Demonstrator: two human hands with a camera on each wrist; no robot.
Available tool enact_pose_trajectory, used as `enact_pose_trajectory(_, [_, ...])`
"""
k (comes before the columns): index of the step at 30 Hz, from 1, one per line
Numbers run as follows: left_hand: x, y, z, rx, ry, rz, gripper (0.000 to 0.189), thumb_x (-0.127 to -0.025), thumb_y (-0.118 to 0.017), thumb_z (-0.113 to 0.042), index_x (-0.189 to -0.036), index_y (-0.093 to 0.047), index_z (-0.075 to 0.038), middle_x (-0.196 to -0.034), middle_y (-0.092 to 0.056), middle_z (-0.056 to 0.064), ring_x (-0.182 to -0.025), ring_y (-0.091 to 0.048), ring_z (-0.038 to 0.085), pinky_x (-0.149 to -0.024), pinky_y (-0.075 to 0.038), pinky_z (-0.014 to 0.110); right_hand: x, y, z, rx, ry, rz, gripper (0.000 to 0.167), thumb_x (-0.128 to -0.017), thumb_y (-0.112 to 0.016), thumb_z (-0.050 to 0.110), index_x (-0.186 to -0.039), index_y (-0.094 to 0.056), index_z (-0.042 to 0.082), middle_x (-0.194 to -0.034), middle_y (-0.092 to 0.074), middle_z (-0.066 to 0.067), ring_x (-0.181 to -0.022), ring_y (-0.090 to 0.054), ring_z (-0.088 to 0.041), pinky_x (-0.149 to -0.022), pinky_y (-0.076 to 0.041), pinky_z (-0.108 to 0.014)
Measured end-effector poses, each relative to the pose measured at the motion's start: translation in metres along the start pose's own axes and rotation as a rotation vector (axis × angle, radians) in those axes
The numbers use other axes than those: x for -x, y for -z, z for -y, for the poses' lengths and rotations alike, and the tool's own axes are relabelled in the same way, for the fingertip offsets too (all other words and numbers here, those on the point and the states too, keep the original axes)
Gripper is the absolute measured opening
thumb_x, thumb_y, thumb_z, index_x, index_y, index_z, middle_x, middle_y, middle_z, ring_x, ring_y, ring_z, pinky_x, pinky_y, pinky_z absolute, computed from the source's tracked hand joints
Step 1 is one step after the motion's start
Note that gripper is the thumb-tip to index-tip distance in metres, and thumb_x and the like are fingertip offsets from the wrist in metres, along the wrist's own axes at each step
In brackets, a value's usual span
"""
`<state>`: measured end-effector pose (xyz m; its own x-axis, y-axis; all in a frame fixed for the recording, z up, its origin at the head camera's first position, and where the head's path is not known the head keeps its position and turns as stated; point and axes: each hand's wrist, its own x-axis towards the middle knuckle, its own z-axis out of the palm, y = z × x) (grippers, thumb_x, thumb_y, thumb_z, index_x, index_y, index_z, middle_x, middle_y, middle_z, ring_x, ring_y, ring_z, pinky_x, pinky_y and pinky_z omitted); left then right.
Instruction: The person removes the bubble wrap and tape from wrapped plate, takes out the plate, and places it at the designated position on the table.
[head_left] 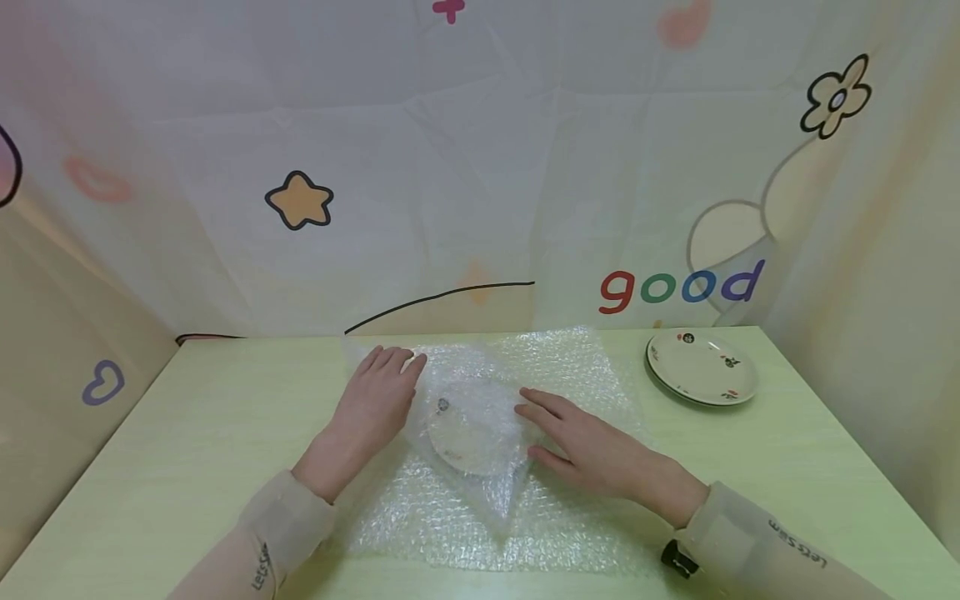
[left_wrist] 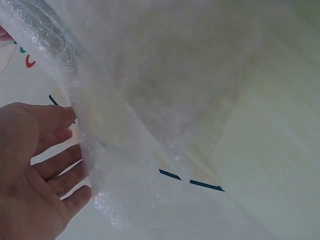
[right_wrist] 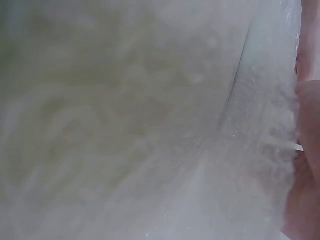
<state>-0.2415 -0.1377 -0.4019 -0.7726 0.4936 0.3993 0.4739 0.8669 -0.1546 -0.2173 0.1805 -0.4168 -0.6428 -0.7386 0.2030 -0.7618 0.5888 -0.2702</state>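
Note:
A white plate with small printed motifs [head_left: 468,437] lies on the clear bubble wrap [head_left: 450,533], showing through a layer folded over it. My left hand [head_left: 382,396] is at the upper left of the folded layer. In the left wrist view, its thumb and fingertips [left_wrist: 72,165] meet the edge of the bubble wrap. My right hand [head_left: 585,446] rests against the wrap's right side, with fingers spread and extended toward the plate. Only part of this hand shows at the right margin of the right wrist view, where a blurry sheet of wrap fills most of the picture.
Two stacked oval plates with printed motifs [head_left: 701,367] stand at the back right of the pale green table [head_left: 225,408]. A printed cloth backdrop [head_left: 450,167] closes off the back and sides. A small black object [head_left: 679,558] is attached at my right sleeve.

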Motion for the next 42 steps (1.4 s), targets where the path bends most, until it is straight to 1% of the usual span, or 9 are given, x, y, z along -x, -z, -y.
enact_pose_trajectory(7, [0.004,-0.003,0.004,0.026,0.010,0.047,0.022,-0.092,-0.073,-0.001,-0.114,-0.066,0.000,-0.114,-0.066,0.018,-0.115,-0.060,0.038,-0.107,-0.043,0.052,-0.001,0.000,0.001,-0.009,-0.034,-0.004,0.067,-0.102,-0.066,0.022,-0.155,-0.034,-0.006,-0.157,-0.040,-0.021,-0.144,-0.041,-0.035,-0.115,-0.036,-0.049])
enact_pose_trajectory(13, [0.004,-0.005,0.008,0.075,0.040,0.115,0.026,-0.094,-0.070,-0.003,-0.120,-0.065,0.001,-0.116,-0.065,0.019,-0.116,-0.060,0.040,-0.108,-0.043,0.051,-0.003,0.002,0.002,-0.046,-0.078,0.015,0.070,-0.102,-0.067,0.022,-0.155,-0.032,-0.007,-0.157,-0.040,-0.022,-0.144,-0.040,-0.037,-0.116,-0.035,-0.050])
enact_pose_trajectory(18, [0.008,-0.005,0.012,0.125,0.039,0.090,0.032,-0.092,-0.072,-0.002,-0.122,-0.065,0.004,-0.110,-0.064,0.020,-0.108,-0.061,0.039,-0.102,-0.047,0.049,-0.003,0.003,0.003,-0.076,-0.113,0.028,0.076,-0.102,-0.067,0.023,-0.158,-0.025,-0.006,-0.160,-0.036,-0.022,-0.145,-0.039,-0.038,-0.116,-0.034,-0.051])
enact_pose_trajectory(24, [0.012,-0.001,0.017,0.194,0.044,0.070,0.031,-0.091,-0.071,0.000,-0.121,-0.067,0.007,-0.105,-0.065,0.019,-0.096,-0.062,0.035,-0.088,-0.054,0.045,-0.004,0.003,0.004,-0.077,-0.115,0.033,0.081,-0.102,-0.067,0.023,-0.160,-0.019,-0.006,-0.161,-0.036,-0.020,-0.145,-0.039,-0.037,-0.116,-0.034,-0.050])
enact_pose_trajectory(27, [0.014,0.002,0.019,0.239,0.071,0.086,0.029,-0.094,-0.068,-0.003,-0.121,-0.067,0.007,-0.108,-0.066,0.020,-0.097,-0.063,0.035,-0.087,-0.055,0.045,-0.004,0.003,0.004,-0.081,-0.120,0.039,0.079,-0.101,-0.068,0.023,-0.159,-0.022,-0.006,-0.161,-0.036,-0.020,-0.145,-0.039,-0.037,-0.116,-0.035,-0.050])
enact_pose_trajectory(31, [0.016,0.008,0.022,0.307,0.110,0.109,0.025,-0.100,-0.064,-0.010,-0.118,-0.069,0.006,-0.109,-0.067,0.019,-0.100,-0.064,0.037,-0.088,-0.055,0.048,-0.005,0.003,0.004,-0.056,-0.109,0.042,0.072,-0.100,-0.069,0.022,-0.156,-0.032,-0.006,-0.157,-0.042,-0.021,-0.143,-0.042,-0.036,-0.115,-0.036,-0.050])
enact_pose_trajectory(37, [0.019,0.015,0.025,0.384,0.172,0.184,0.026,-0.106,-0.059,-0.025,-0.109,-0.071,-0.002,-0.104,-0.070,0.011,-0.096,-0.067,0.029,-0.085,-0.056,0.046,-0.007,0.003,0.003,0.001,-0.072,0.057,0.062,-0.099,-0.071,0.021,-0.149,-0.045,-0.005,-0.153,-0.046,-0.020,-0.141,-0.044,-0.036,-0.114,-0.039,-0.049])
enact_pose_trajectory(40, [0.019,0.020,0.027,0.444,0.192,0.222,0.030,-0.107,-0.056,-0.029,-0.092,-0.069,-0.006,-0.085,-0.065,0.003,-0.077,-0.061,0.021,-0.073,-0.052,0.039,-0.007,0.004,0.003,0.010,-0.064,0.064,0.061,-0.099,-0.071,0.022,-0.148,-0.047,-0.005,-0.154,-0.045,-0.021,-0.141,-0.044,-0.036,-0.113,-0.039,-0.049])
enact_pose_trajectory(42, [0.019,0.023,0.028,0.480,0.207,0.243,0.037,-0.109,-0.052,-0.033,-0.081,-0.061,-0.010,-0.071,-0.054,-0.001,-0.066,-0.050,0.016,-0.065,-0.045,0.035,-0.007,0.004,0.003,0.014,-0.058,0.067,0.060,-0.099,-0.071,0.022,-0.147,-0.048,-0.005,-0.154,-0.045,-0.021,-0.141,-0.044,-0.036,-0.113,-0.040,-0.049])
